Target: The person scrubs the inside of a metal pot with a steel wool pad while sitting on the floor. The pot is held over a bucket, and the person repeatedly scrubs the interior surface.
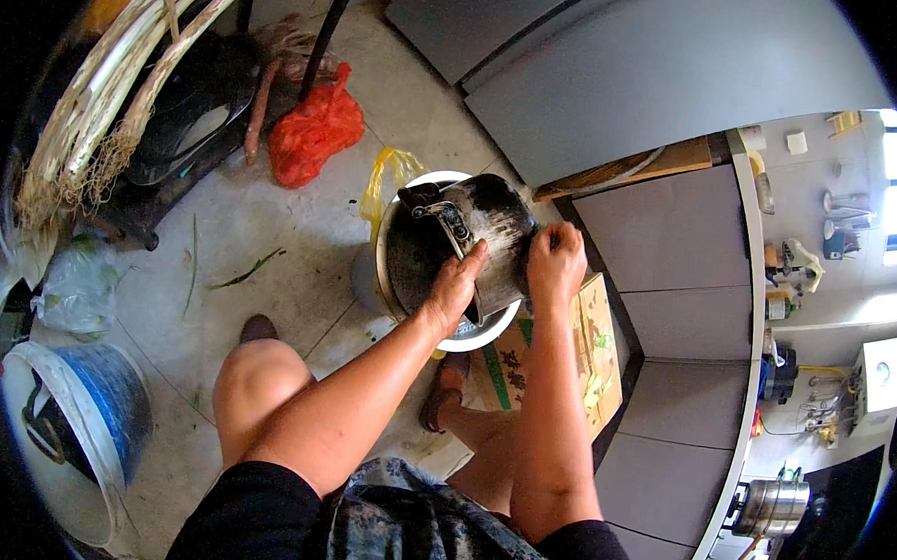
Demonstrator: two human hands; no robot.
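A blackened metal pot is tipped on its side, with a riveted bracket and a dark handle stub on its upper left. My left hand grips the pot near its rim, thumb on the outer wall and fingers out of sight. Curled against the pot's base is my right hand; whether its fingers hold anything is hidden. Beneath the pot stands a white-rimmed round container on the floor between my feet. A dark round surface shows within that rim, partly covered by the pot and my left hand.
A yellow plastic bag hangs at the container's edge. Beyond it lies a red plastic bag. A cardboard box sits by the grey cabinets at right. Leftward are a blue-and-white bucket and long-rooted stalks.
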